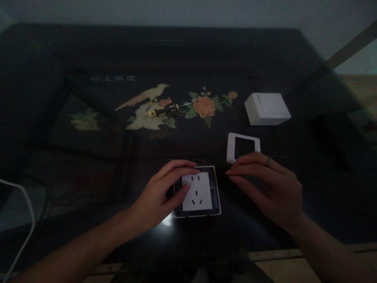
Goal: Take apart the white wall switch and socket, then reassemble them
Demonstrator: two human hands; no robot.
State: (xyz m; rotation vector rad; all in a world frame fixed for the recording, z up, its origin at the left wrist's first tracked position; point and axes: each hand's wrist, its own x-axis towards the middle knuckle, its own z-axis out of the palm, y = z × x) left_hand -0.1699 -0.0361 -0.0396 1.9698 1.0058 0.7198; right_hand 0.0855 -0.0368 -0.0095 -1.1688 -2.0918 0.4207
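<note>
A white wall socket (203, 198) with a dark inner frame lies face up near the table's front edge. My left hand (165, 188) grips its left side, fingers over the top edge and thumb on the face. A small metal screw (211, 188) shows at the right side of the socket's frame. To the right, my right hand (265, 184) is closed in a pinch just above the table, apart from the socket. A tiny dark thing shows at its fingertips, too small to name. Beyond that hand lies a white cover frame (231, 147), partly hidden by the fingers.
A screwdriver (163, 111) with a yellow and black handle lies on the dark glossy table (147, 51), over its bird and flower picture. At the right stands a white box (267, 109). A white cable (29, 208) hangs at the left edge.
</note>
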